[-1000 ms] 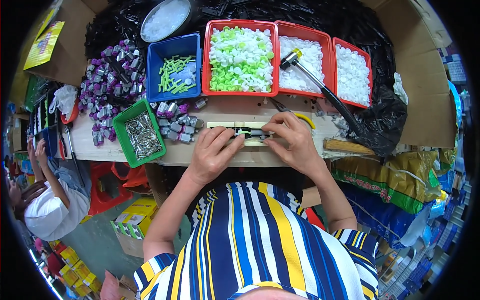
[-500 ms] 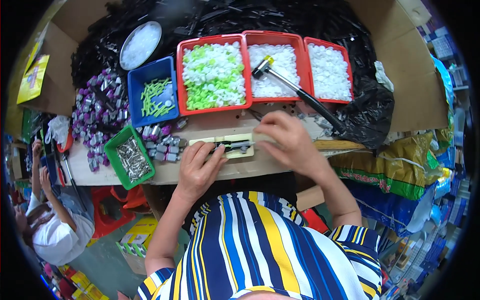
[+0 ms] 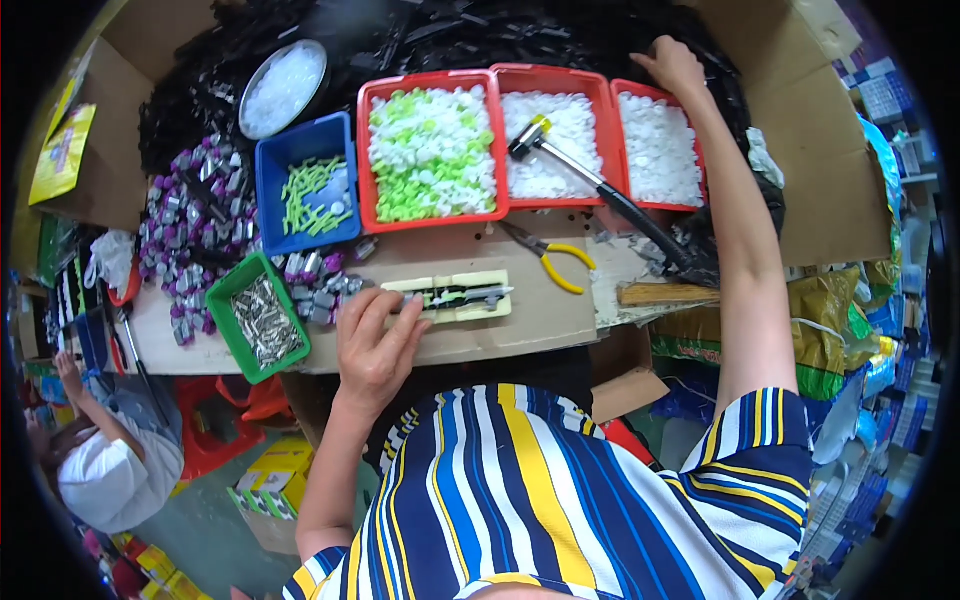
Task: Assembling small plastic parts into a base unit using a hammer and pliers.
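A narrow cream block (image 3: pixel 470 312) lies on the bench in front of me, with a slim black and clear part (image 3: pixel 480 295) in its groove. My left hand (image 3: pixel 375 345) has its bent fingers round the block's left end, partly covering it. Far off at the back right, my right hand (image 3: pixel 675 66) reaches over a heap of black plastic pieces (image 3: pixel 610 35). Its thumb and fingers are apart, and I see nothing between them. Yellow-handled pliers (image 3: pixel 562 262) lie right of the block.
Red bins (image 3: pixel 498 150) of small white and green caps stand behind, with a hammer (image 3: pixel 600 185) across two of them. Left are a blue bin (image 3: pixel 305 243), a green bin (image 3: pixel 217 305) of metal pieces and a purple-and-silver pile (image 3: pixel 190 225). Another person (image 3: pixel 120 460) sits far left.
My right hand has left the cream block and swung up to the black heap at the back right, uncovering the pliers. My left hand has shifted slightly left along the block.
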Tool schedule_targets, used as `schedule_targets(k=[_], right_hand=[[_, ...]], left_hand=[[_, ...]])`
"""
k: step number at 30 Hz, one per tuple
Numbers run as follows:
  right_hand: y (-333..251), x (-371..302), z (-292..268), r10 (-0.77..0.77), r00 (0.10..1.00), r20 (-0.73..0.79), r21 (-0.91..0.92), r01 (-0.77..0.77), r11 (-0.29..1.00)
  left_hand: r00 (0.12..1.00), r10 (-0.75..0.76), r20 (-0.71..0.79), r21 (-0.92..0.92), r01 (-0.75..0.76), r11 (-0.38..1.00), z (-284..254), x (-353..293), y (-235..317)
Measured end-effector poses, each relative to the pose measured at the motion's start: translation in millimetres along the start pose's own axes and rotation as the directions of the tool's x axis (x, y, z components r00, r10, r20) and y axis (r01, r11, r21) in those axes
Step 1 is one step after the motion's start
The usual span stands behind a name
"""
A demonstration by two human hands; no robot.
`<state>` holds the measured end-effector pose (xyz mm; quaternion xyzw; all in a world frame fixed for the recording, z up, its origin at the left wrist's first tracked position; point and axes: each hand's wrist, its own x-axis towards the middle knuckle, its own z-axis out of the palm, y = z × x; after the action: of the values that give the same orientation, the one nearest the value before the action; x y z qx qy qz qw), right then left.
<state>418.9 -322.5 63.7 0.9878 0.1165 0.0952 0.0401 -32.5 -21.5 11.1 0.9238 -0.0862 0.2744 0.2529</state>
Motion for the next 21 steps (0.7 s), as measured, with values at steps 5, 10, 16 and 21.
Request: schedule_targets(k=[5, 10, 16, 21], right_hand=[[5, 29, 24, 0.102, 0.994, 0.049, -0.076, -0.098, 0.992], [23, 39, 22, 0.086, 0.996, 0.023, 0.092, -0.088, 0.992], [-20, -35, -54, -0.236, 0.907, -0.348, 0.462, 0.386, 0.798], [-125, -178, -116, -0.552, 0.77, -0.32, 0.604, 0.614, 0.508]], left_hand=[[0.998, -0.051, -0.032, 0.066, 0.053, 0.996, -13, -4, -6], [0.994, -0.091, -0.063, 0.107, 0.098, 0.989, -22, -3, -11], [0.977, -0.149, -0.151, -0.011, 0.149, 0.989, -31, 19, -2], [0.807, -0.585, 0.082, -0.745, 0.44, 0.501, -26, 37, 5]])
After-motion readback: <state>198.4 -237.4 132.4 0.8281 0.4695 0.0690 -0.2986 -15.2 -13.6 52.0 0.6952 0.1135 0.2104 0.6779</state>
